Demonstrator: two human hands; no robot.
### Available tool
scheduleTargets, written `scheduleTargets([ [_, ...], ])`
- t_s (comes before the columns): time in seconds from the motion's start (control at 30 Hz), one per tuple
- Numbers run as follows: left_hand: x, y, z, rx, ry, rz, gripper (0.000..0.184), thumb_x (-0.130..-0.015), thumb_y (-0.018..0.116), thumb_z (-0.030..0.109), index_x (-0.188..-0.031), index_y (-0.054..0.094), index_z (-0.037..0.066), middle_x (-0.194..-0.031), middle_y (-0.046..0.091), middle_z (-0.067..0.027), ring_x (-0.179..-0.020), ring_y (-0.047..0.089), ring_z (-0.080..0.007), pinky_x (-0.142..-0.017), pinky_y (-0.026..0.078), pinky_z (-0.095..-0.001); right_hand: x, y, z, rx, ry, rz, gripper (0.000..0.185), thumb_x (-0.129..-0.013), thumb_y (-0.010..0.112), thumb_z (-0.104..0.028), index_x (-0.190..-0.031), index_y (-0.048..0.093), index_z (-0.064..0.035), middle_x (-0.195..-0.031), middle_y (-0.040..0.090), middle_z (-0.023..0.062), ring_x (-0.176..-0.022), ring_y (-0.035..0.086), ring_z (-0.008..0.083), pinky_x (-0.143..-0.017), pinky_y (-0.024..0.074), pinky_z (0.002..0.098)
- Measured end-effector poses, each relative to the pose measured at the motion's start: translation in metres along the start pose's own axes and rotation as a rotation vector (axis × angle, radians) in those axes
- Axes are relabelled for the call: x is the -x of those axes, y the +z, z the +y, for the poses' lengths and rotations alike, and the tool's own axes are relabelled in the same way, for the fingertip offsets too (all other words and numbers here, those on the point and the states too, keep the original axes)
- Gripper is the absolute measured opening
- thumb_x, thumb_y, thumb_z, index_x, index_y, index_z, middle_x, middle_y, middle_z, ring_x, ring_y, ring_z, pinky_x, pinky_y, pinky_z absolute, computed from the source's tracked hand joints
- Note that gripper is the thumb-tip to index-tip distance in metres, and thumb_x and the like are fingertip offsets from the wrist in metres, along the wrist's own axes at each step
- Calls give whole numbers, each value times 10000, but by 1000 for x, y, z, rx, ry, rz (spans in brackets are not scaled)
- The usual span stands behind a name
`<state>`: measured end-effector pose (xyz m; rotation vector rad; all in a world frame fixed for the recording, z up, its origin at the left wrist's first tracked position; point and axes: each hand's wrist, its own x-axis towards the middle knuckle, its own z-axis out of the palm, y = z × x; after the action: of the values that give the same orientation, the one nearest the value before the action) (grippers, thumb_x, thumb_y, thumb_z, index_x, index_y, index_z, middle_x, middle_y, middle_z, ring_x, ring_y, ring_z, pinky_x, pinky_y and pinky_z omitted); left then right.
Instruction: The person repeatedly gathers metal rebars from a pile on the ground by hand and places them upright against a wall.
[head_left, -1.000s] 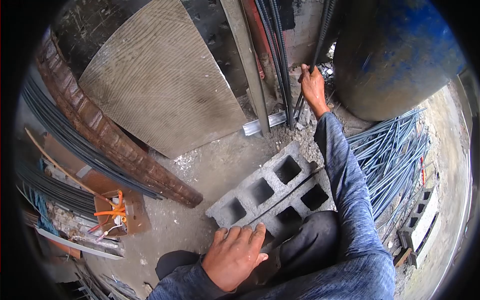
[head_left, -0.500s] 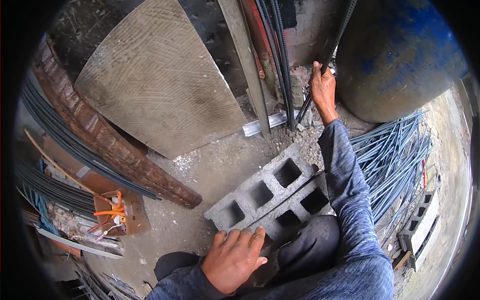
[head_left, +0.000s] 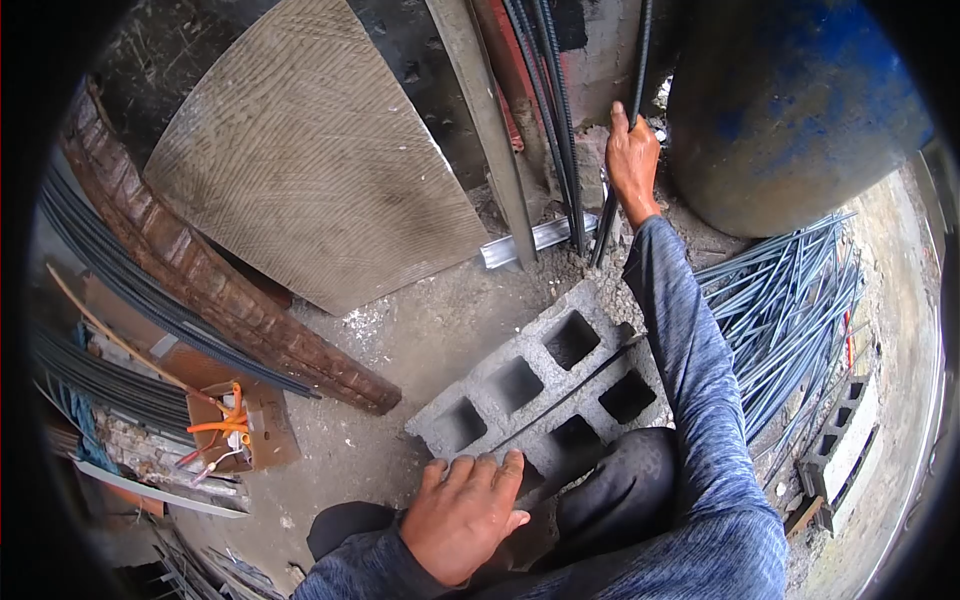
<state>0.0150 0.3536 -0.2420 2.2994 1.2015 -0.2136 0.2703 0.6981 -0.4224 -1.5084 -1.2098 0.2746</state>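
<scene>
My right hand (head_left: 632,165) reaches out and is wrapped round a dark ribbed steel bar (head_left: 642,65), which stands almost upright with its foot on the rubble-strewn floor. Close to its left, several more ribbed steel bars (head_left: 560,120) lean together. My left hand (head_left: 462,522) is low in the view, fingers apart and slightly bent, holding nothing. Its fingertips are at the near edge of a grey hollow concrete block (head_left: 490,425); whether they press on it I cannot tell. A second hollow block (head_left: 598,432) lies alongside, partly hidden by my knee.
A large ridged board (head_left: 320,160) leans at the back left, near a rusty beam (head_left: 230,290). A blue-stained drum (head_left: 790,120) stands at the back right, above a heap of cut rods (head_left: 785,320). A cardboard box (head_left: 272,425) holds orange items at the left.
My right hand has shifted a little left and away from me with the steel bar, which is now more upright. My left hand has hardly moved.
</scene>
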Motion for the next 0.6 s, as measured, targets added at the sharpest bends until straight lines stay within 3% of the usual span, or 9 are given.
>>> scheduleTargets([
  [0.17,2,-3,1,-6,-10,13,666,-911,711,388,-1398,531,-29,-1137,652,-150,-1050,609,-288,-930,435,-426,-24,14,-7,-105,17,44,458,-1056,553,-358,-836,600,41,-684,606,232,-642,599,382,-657,460,484],
  [0.4,2,-4,2,-7,-12,16,657,-905,717,381,-1391,537,-22,-1138,658,-145,-1045,613,-281,-934,433,-421,-12,30,20,-46,11,-25,470,-1057,547,-370,-854,607,50,-711,598,273,-674,611,425,-669,464,499],
  [0.6,6,-4,-5,6,-38,-14,655,-905,713,386,-1386,541,-24,-1138,657,-146,-1045,613,-275,-938,434,-417,-6,28,21,-37,-62,-13,485,-1064,539,-388,-858,606,47,-675,572,236,-630,592,351,-647,470,472],
])
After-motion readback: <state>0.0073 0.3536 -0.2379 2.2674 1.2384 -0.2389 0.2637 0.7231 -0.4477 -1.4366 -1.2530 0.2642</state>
